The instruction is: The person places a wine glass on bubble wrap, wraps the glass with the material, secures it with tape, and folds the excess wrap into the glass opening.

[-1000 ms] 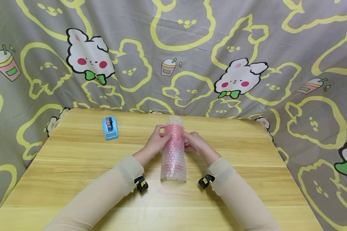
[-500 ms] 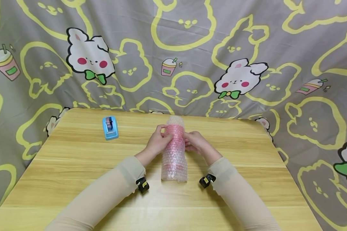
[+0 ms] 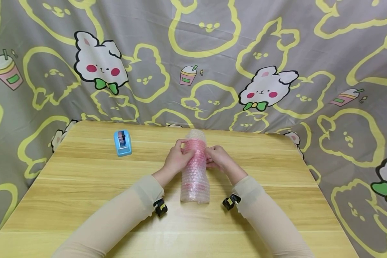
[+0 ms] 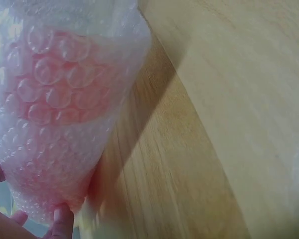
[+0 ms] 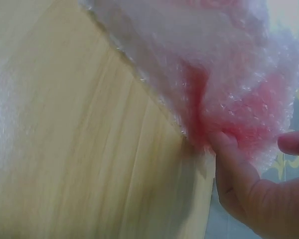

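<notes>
Grip closed on both sides: left hand [image 3: 176,158] and right hand [image 3: 220,158] hold a pink bubble-wrapped bundle [image 3: 195,175] near its far end. Bundle extends lengthwise over the middle of the wooden table [image 3: 271,211]. Blue tape dispenser [image 3: 123,143] stands well apart, toward the table's far left corner, before a grey patterned curtain [image 3: 209,39].

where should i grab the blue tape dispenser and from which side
Probably by its two long sides, coming down from above. The blue tape dispenser rests on the tabletop with its length running away from the person, so those sides face left and right, with nothing against either. I'd keep the grip off the cutting edge, which is too small to make out.
</notes>
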`<state>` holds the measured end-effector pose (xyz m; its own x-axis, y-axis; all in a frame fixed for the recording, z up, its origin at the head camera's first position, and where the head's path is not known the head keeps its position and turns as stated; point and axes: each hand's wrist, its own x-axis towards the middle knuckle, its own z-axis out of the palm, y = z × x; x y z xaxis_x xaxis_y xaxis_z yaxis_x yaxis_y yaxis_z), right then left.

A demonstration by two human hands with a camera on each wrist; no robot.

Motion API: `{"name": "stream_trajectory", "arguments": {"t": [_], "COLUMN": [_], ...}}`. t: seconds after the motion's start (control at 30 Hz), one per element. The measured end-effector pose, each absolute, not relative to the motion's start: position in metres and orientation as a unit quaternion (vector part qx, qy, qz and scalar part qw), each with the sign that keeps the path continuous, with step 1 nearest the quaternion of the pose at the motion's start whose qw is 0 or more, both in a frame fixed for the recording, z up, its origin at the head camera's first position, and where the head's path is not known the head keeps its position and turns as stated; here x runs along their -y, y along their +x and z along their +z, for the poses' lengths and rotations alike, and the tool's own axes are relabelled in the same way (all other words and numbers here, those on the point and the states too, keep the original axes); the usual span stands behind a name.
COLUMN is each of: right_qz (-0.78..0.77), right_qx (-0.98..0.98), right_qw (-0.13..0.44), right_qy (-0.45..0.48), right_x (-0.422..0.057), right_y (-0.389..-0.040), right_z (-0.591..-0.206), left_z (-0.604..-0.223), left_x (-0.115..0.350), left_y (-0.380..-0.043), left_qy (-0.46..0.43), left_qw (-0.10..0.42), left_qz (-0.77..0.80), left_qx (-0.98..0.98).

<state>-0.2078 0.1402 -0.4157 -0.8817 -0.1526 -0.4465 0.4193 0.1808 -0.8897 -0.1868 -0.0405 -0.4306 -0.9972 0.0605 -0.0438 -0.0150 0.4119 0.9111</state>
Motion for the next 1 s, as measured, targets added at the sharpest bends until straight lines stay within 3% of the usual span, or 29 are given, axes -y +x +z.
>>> {"name": "stream_trajectory", "arguments": {"t": [0.33, 1.0], "right_qz": [-0.633, -0.63], "right_qx": [-0.737, -0.738], "right_qw": [0.226, 0.229], "right_qy": [0.068, 0.078], "right_x": [-0.1409, -0.1393], "right_y": [-0.206, -0.2074], "right_z": [-0.418, -0.4247], "left_z": [-0.4316, -0.4304], "left_x": [0.0396, 0.0427], "left_y": [-0.1854, -0.1883], "left_qy": [0.032, 0.007], "left_qw": [0.023, 0.057], "left_qz": [0.545, 0.596], "left_qx": [-0.837, -0.801]}}
